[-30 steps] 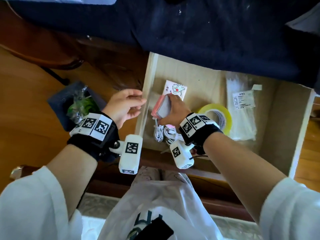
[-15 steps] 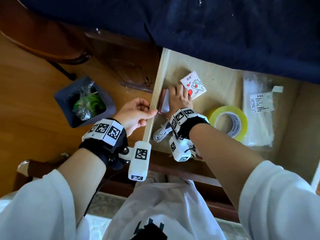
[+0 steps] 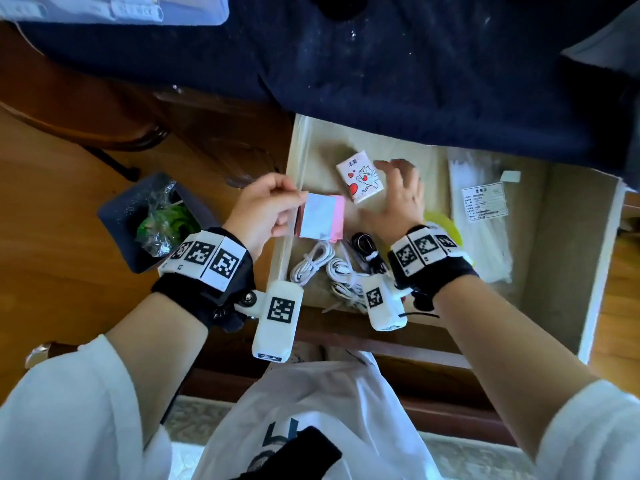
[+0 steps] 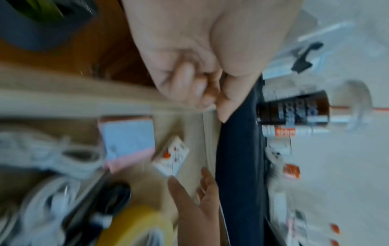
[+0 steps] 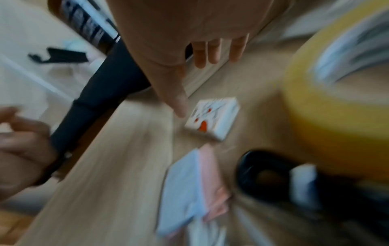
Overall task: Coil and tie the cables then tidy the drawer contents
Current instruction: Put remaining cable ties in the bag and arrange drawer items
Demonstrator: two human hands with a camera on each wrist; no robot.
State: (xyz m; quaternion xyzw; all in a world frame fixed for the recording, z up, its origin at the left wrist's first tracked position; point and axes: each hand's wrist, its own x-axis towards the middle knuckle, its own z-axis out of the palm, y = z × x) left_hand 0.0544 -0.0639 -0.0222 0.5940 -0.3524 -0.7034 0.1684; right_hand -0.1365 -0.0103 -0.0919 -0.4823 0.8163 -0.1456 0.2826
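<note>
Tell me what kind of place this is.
Probably a room in a home: an open wooden drawer under a dark-clothed table, a wood floor with a small lined waste bin, and household odds like yellow tape.

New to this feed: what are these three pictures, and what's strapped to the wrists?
No machine: a person's bare hands, with a camera strapped to each wrist. The sharp picture is from a head camera looking down; the two blurred ones look along each hand. The open drawer holds coiled white cables, a black cable, a blue-and-pink pad, a cat-print packet, yellow tape and a bag of ties. The left hand grips the drawer's side wall; the right hand hovers open beside the packet.
</note>
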